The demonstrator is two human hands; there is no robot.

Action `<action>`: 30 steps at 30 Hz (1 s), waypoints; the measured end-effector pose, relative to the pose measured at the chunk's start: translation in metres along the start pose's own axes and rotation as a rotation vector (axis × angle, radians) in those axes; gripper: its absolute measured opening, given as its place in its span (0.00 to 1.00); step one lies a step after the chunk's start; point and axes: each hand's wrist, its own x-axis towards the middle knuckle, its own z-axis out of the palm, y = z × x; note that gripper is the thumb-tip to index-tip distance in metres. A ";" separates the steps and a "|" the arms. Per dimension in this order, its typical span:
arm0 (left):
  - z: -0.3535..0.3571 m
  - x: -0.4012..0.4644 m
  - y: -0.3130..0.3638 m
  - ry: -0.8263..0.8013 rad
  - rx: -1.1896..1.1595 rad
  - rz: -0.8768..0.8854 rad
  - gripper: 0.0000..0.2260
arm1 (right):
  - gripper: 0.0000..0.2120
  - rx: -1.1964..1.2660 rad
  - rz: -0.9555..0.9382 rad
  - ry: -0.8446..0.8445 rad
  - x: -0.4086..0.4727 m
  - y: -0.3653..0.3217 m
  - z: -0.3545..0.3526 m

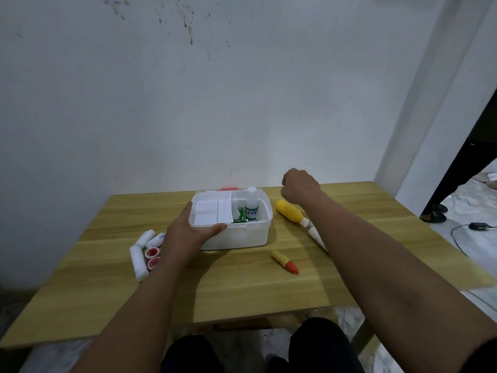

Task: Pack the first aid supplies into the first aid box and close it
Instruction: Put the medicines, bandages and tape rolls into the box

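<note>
The white first aid box (242, 235) stands open in the middle of the wooden table (242, 286). Its lid lies back behind it, with a red latch (229, 188) showing. My left hand (188, 235) grips the white divided tray (212, 211) resting over the box's left half. In the right half stand a white bottle with a green label (252, 208) and a green packet (240, 214). My right hand (300, 188) hovers as a closed fist to the right of the box, above a lying yellow bottle (290, 211); nothing shows in it.
Left of the box lie white bandage rolls (139, 262), a small white tube (157, 239) and two red-centred tape rolls (152, 253). A yellow tube with an orange cap (285, 261) lies front right. A white cone-shaped piece (316, 235) lies partly under my right forearm. A person's legs (435, 211) and a cable (478, 226) are on the floor at right.
</note>
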 end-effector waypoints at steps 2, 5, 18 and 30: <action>0.000 0.000 0.000 0.008 -0.004 0.009 0.49 | 0.09 -0.113 0.042 -0.072 -0.006 0.012 0.006; 0.000 0.000 0.001 0.019 -0.008 0.038 0.45 | 0.05 -0.262 0.071 -0.167 -0.015 0.024 0.017; -0.001 -0.002 0.002 0.013 0.006 0.036 0.46 | 0.12 0.061 0.096 -0.031 -0.004 0.030 0.012; -0.002 -0.002 0.002 -0.002 0.024 0.042 0.46 | 0.13 0.420 -0.168 0.172 -0.012 -0.038 -0.090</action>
